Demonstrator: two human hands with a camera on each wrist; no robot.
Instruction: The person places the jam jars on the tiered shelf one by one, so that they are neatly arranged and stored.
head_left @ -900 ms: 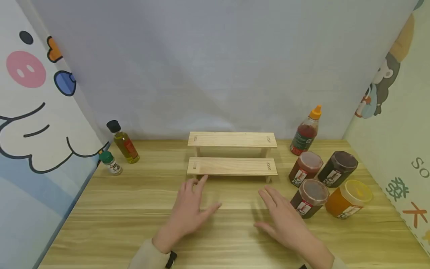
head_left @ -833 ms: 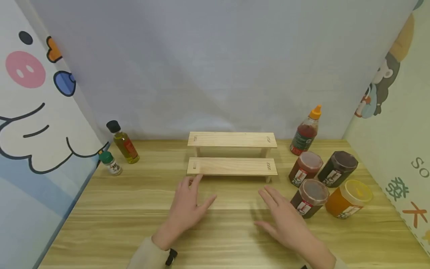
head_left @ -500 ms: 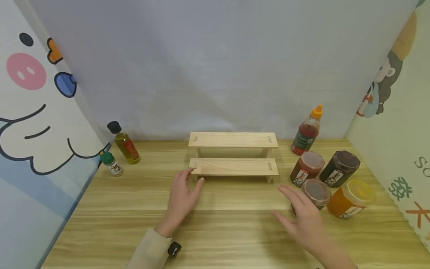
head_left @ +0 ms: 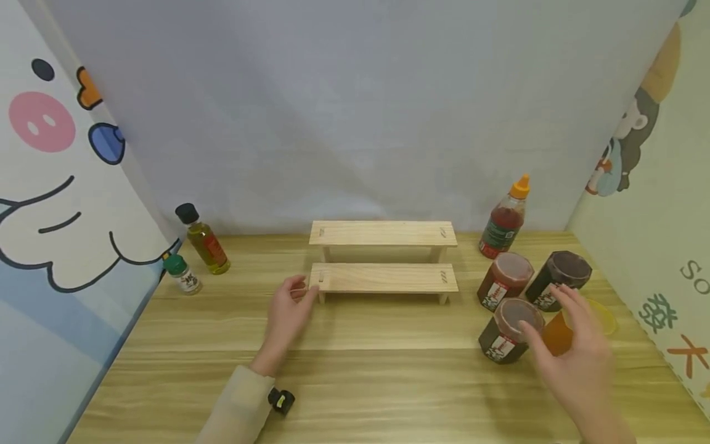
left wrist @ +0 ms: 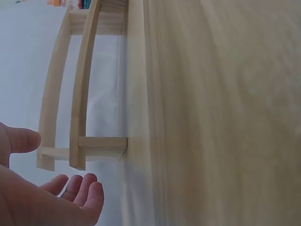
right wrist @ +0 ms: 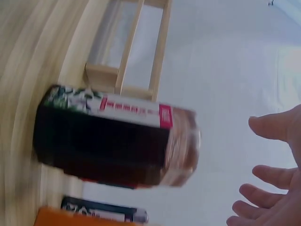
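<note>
A two-step wooden rack (head_left: 383, 279) stands mid-table. My left hand (head_left: 285, 314) is by its left end, thumb tip overlapping the lower board's corner in the head view; in the left wrist view loosely bent fingers (left wrist: 91, 195) lie beside the rack, holding nothing. My right hand (head_left: 585, 364) hovers over the jars at the right, thumb and fingers spread. It partly hides an orange jar with a yellow lid (head_left: 557, 336). Beside it are a dark brown jar (head_left: 507, 336), a reddish jar (head_left: 506, 280) and a blackish jar (head_left: 566, 271). The brown jar (right wrist: 108, 136) fills much of the right wrist view.
Behind the jars stands a red sauce bottle (head_left: 503, 225) with an orange nozzle cap. At the far left are an oil bottle (head_left: 208, 243) and a small green-capped shaker (head_left: 183, 274). A pale backdrop (head_left: 333, 123) rises behind the wood-grain table (head_left: 355, 382).
My right hand has moved right, from in front of the rack to over the jars. The left hand has drifted left to the rack's end. Rack, jars and bottles stay put.
</note>
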